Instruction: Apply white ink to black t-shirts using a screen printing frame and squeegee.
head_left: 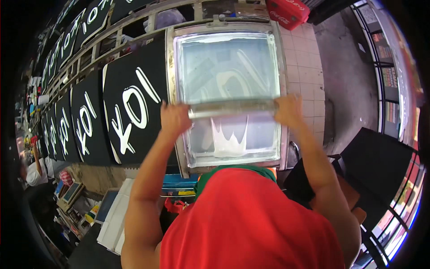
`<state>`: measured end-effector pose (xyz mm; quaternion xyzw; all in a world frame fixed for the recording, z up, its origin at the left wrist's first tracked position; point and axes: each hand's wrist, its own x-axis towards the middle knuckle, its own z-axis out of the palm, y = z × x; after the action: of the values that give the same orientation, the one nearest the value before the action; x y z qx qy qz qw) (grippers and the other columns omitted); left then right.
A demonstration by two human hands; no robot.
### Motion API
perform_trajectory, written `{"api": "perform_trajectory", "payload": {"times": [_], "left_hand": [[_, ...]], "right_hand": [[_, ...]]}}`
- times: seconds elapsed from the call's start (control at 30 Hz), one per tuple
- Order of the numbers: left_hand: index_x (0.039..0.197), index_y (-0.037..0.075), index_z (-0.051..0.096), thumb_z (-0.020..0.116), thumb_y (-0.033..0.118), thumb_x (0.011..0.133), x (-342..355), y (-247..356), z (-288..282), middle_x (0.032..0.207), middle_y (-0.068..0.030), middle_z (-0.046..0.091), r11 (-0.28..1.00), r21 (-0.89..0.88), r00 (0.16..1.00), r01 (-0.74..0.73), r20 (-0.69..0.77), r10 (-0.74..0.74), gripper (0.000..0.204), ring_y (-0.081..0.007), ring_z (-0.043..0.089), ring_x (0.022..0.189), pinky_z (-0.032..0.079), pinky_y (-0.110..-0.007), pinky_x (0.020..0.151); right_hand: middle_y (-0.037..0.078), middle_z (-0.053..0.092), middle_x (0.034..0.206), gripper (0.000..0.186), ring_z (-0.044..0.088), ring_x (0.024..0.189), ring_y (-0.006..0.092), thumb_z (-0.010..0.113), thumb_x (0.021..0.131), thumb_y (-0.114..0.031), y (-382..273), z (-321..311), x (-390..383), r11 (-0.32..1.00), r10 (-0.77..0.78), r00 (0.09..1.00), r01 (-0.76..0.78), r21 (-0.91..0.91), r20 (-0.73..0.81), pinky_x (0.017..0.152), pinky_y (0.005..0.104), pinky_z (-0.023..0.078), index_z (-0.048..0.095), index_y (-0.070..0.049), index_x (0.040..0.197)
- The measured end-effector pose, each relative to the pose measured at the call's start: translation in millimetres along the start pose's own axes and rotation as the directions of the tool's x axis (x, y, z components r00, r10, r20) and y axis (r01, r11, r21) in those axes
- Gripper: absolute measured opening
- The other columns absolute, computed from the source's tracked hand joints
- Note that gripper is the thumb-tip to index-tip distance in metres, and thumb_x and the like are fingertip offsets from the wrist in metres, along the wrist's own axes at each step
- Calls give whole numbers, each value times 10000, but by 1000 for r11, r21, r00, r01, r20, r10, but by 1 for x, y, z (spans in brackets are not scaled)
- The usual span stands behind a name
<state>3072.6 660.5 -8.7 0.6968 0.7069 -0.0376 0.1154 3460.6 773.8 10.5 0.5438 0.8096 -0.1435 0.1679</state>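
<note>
Landmark: screen frame (171, 67); far left of the frame, a co-worker in a white shirt (38, 172); nearer its left, a row of black panels (134, 103) bearing white brush-like marks, the closest one tight against the frame's left bar, so little room shows along that edge; inside the frame, pale mesh (206, 67) open to view in the far and near parts, with a squeegee (232, 108) lying crosswise past the middle, its ends close to the two side bars; white ink (229, 145) in the frame's near part, its upper edge drawn into peaks; just right of the frame, a pale tiled strip (307, 80), bare along much of its length; at the frame's far right corner, a red crate (286, 13); lower right of the frame, well apart, dark sheets (380, 166).

Grip: left hand (175, 119) over the frame's left bar, fingers curled about the squeegee's left end; right hand (288, 111) over the right bar, closed likewise on the other end; both grips narrow; contact between hands and frame cannot be judged.
</note>
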Motion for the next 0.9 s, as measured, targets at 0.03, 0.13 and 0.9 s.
{"api": "perform_trajectory", "payload": {"times": [0.03, 0.13, 0.9], "left_hand": [[997, 149, 766, 641, 129, 708, -40, 9, 8, 956, -120, 732, 999, -26, 998, 23, 53, -21, 316, -349, 695, 983, 346, -632, 1140], [986, 139, 753, 672, 141, 715, -142, 37, 21, 1005, -97, 730, 992, -95, 985, 79, 158, -63, 283, -333, 672, 1033, 328, -636, 1146], [990, 33, 695, 536, 662, 938, -108, 32, 32, 966, -147, 720, 999, -26, 990, -18, 142, 22, 651, -348, 586, 1098, 348, -545, 983]], "right_hand": [[85, 723, 1149, 408, 586, 1181, 318, 734, 715, -219, -2, 24, -34, 998, -19, 999, 21, 51, -44, 1143, 589, 276, 750, -144, 1116], [78, 729, 1121, 393, 593, 1164, 304, 737, 706, -199, -9, 62, -123, 987, -69, 995, 59, 151, 68, 1119, 580, 285, 759, -141, 1095], [183, 691, 1142, 747, 627, 1121, 355, 678, 791, -724, -11, 72, -71, 970, -167, 953, 112, 216, 254, 986, 558, 383, 657, -46, 1103]]}}
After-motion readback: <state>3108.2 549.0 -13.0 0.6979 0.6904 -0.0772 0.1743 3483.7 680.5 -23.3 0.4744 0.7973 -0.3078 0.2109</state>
